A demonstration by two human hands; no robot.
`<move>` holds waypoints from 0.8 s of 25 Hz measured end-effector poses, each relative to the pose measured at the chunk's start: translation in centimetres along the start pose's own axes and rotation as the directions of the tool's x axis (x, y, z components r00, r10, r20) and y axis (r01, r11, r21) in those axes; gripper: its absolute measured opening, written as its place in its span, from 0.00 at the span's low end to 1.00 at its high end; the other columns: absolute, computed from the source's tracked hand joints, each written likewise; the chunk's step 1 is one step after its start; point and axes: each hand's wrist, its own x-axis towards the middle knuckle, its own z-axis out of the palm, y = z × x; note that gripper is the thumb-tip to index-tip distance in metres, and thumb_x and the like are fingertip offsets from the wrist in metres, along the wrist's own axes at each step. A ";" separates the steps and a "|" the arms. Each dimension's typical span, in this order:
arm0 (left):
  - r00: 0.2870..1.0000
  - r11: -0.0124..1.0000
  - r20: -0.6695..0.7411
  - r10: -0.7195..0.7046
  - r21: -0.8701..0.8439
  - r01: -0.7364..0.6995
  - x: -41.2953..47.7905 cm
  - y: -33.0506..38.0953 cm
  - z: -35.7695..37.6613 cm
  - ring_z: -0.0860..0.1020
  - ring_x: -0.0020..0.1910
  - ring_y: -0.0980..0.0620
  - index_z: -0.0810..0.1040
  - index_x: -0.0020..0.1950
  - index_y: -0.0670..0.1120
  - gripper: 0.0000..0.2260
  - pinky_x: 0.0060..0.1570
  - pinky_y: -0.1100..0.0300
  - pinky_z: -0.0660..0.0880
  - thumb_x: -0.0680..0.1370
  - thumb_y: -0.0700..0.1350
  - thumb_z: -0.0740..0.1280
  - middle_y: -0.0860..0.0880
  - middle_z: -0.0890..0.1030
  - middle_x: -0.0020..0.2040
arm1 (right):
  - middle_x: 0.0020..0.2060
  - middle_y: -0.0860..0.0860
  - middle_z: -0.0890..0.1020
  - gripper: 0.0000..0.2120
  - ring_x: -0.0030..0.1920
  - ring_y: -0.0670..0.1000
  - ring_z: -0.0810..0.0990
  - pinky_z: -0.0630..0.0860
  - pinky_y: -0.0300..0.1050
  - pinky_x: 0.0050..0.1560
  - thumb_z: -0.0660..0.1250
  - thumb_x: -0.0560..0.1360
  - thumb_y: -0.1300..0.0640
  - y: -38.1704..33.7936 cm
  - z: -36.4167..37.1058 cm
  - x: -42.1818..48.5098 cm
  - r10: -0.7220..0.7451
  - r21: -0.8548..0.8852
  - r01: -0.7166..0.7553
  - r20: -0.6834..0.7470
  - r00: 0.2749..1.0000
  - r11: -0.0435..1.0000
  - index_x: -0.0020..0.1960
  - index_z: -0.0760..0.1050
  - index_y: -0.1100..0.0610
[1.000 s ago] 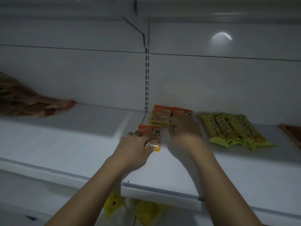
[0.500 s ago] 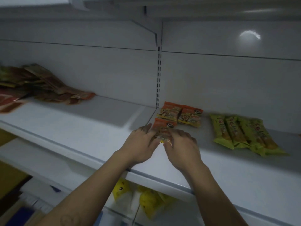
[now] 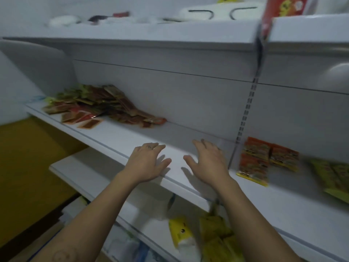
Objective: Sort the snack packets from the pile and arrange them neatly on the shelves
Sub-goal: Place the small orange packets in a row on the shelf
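A loose pile of brown, red and green snack packets (image 3: 98, 104) lies at the left end of the white middle shelf (image 3: 120, 137). Orange packets (image 3: 264, 157) lie flat in a neat group on the right shelf section, with green packets (image 3: 332, 174) beyond them at the frame's right edge. My left hand (image 3: 147, 161) and my right hand (image 3: 207, 161) hover side by side over the bare shelf between pile and orange packets, fingers spread, holding nothing.
The shelf above (image 3: 170, 35) carries white items and a red packet (image 3: 279, 10). Yellow packets (image 3: 198, 235) lie on the lower shelf under my arms. A slotted upright (image 3: 247, 110) divides the two shelf sections. Yellow floor (image 3: 28, 157) shows at left.
Both hands have let go of the orange packet, now lying with the others, and moved left along the shelf. The view has swung left, bringing the pile closer.
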 end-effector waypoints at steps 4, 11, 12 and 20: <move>0.996 0.996 -0.034 -0.081 -0.028 0.080 -2.8 -10.0 -2.9 0.62 0.75 0.49 0.62 0.77 0.52 0.29 0.71 0.49 0.60 0.80 0.64 0.56 0.50 0.66 0.76 | 0.75 0.52 0.63 0.30 0.75 0.54 0.60 0.56 0.50 0.73 0.57 0.80 0.40 -8.8 3.1 3.2 -0.067 0.018 0.067 0.015 0.998 0.998 0.77 0.58 0.51; 0.982 0.980 0.007 -0.189 -0.068 0.189 -4.4 -21.8 -4.9 0.63 0.74 0.47 0.62 0.77 0.52 0.28 0.72 0.47 0.61 0.80 0.63 0.58 0.49 0.66 0.76 | 0.74 0.53 0.65 0.29 0.73 0.55 0.63 0.60 0.53 0.72 0.57 0.79 0.41 -18.0 8.6 8.2 -0.099 -0.019 0.102 0.115 0.988 0.995 0.77 0.59 0.51; 0.982 0.980 -0.002 -0.188 -0.072 0.188 -3.7 -22.8 -4.9 0.63 0.74 0.47 0.62 0.77 0.52 0.28 0.72 0.47 0.62 0.80 0.63 0.58 0.49 0.66 0.76 | 0.74 0.53 0.65 0.29 0.73 0.56 0.64 0.60 0.53 0.71 0.57 0.79 0.41 -18.4 9.0 9.1 -0.088 -0.026 0.092 0.118 0.989 0.995 0.77 0.59 0.51; 0.995 0.990 0.026 -0.094 -0.100 0.096 5.8 -25.0 -3.1 0.64 0.73 0.46 0.63 0.77 0.52 0.27 0.69 0.49 0.63 0.80 0.59 0.61 0.48 0.68 0.75 | 0.69 0.54 0.70 0.27 0.68 0.59 0.68 0.67 0.53 0.64 0.62 0.77 0.41 -15.9 13.1 21.9 0.085 -0.031 -0.081 0.134 0.987 0.996 0.72 0.65 0.50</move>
